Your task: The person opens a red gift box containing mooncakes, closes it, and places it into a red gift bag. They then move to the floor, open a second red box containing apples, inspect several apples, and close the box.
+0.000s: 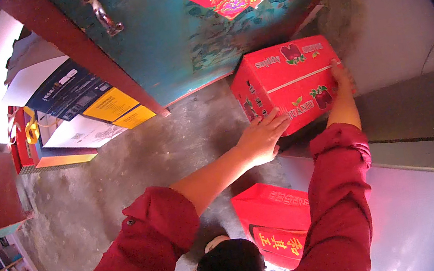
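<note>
A red cardboard apple carton [296,80] bears printed apples and lettering, with a pale seam along its top. My left hand [266,135] lies with spread fingers on its near left corner. My right hand [341,76] is pressed against its right end, fingers partly hidden over the far edge. The carton is between my two hands, beside the foot of a teal door [165,56]; its underside is hidden. Below my forearms stands a red paper gift bag or box [271,206] with yellow characters, partly covered by my right sleeve.
Stacked boxes and bags [86,107] stand on the left beyond the red door frame [109,63]. A metal handle [102,13] juts from the door. A white wall [396,25] and a pale, smooth-sided piece of furniture [411,208] bound the right. Shelves [14,269] sit lower left. The floor [131,171] is concrete.
</note>
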Tool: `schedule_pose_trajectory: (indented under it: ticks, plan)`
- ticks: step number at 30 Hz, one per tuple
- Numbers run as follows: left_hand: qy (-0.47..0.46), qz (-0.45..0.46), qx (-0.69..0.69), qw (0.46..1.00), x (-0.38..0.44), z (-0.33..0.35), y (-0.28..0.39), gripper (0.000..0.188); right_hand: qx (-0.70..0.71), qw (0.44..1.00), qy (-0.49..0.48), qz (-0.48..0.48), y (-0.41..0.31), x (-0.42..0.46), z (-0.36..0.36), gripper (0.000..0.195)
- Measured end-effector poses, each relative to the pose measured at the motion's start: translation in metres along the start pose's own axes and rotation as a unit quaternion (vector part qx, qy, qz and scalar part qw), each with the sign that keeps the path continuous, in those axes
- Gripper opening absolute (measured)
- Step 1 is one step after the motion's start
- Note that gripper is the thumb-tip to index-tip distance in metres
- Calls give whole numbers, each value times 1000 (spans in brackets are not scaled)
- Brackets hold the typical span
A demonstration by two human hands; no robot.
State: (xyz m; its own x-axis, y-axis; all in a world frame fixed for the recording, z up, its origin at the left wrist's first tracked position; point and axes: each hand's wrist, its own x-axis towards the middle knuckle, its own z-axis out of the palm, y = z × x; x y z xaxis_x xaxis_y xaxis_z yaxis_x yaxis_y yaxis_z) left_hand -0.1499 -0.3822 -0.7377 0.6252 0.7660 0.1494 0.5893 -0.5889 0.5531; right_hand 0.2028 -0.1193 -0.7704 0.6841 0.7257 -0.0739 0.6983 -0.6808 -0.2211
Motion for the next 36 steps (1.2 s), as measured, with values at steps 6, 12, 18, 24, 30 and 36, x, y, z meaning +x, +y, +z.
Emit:
schedule_pose_trajectory:
  ticks: [6,12,18,24,30,36]
  plan:
    - [30,27,-46,998,-7,5,36,74,-13,993,-117,-6,31,46,-52,101]
    - [-18,-118,-156,980,-64,-8,28,71,-37,978,188,-77,0,-51,5,96]
    - [21,7,18,1000,-19,-34,20,70,31,998,33,-48,0,41,-7,94]
    - [-65,-105,-252,960,-33,17,-5,79,-90,991,-64,-72,-3,36,4,101]
    - [-70,-222,-649,724,-26,0,15,93,-98,991,-38,-87,6,33,-12,111]
    - [-62,-235,-650,720,-71,4,13,108,-112,980,43,-157,1,-18,-12,98]
